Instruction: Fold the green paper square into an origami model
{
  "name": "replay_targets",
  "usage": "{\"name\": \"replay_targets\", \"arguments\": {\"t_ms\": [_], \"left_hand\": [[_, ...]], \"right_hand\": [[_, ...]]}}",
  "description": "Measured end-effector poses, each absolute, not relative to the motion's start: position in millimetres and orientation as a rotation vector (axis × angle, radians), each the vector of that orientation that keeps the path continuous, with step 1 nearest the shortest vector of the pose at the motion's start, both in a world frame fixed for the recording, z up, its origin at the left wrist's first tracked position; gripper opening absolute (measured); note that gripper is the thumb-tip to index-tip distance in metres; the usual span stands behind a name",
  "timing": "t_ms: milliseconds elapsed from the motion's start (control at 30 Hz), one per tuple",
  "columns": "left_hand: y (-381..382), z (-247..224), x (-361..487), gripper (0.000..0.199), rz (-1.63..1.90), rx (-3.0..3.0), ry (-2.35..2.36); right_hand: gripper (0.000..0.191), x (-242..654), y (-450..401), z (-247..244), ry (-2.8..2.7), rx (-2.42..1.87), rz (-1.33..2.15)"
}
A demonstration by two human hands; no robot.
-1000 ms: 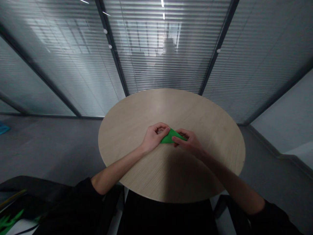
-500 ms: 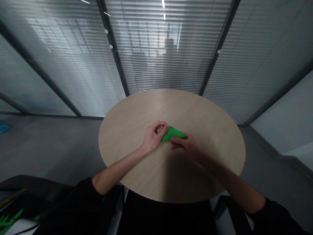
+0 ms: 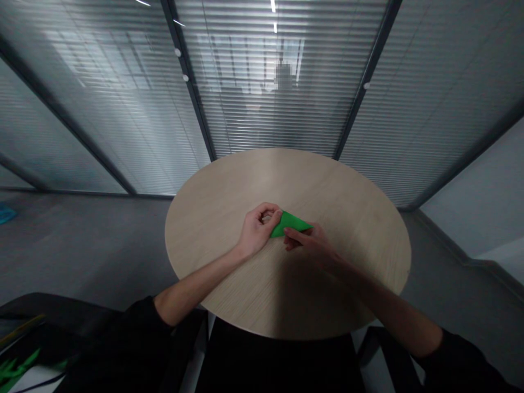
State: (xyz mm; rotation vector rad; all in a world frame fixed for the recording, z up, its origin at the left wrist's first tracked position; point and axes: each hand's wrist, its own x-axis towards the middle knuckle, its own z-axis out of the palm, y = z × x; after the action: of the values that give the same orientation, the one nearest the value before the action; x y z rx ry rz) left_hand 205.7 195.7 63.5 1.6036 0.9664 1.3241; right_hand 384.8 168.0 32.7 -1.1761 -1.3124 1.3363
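Between my two hands is a folded piece of green paper [image 3: 291,221], raised over the round wooden table [image 3: 229,191]. It tapers to a point on the right. My left hand [image 3: 258,226] pinches its left end, thumb on top and fingers curled behind. At the lower right edge, my right hand [image 3: 309,240] grips the paper with the thumb on its near face. The fingers behind the paper are partly hidden.
Glass partitions with blinds [image 3: 270,120] stand behind the table. A dark chair [image 3: 53,303] is at the lower left, with green items [image 3: 18,365] and a white object [image 3: 36,379] near it. Something blue [image 3: 6,213] lies on the floor at far left.
My right hand has shifted slightly left along the lower edge of the green paper. My left hand has stayed in place.
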Motion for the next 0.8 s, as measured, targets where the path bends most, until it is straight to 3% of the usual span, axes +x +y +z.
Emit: {"name": "replay_targets", "arguments": {"t_ms": [800], "left_hand": [[201.0, 57.9, 204.3, 0.031, 1.384, 1.602, 0.975]], "right_hand": [[0.047, 384.1, 170.6, 42.3, -1.155, -1.087, 1.294]]}}
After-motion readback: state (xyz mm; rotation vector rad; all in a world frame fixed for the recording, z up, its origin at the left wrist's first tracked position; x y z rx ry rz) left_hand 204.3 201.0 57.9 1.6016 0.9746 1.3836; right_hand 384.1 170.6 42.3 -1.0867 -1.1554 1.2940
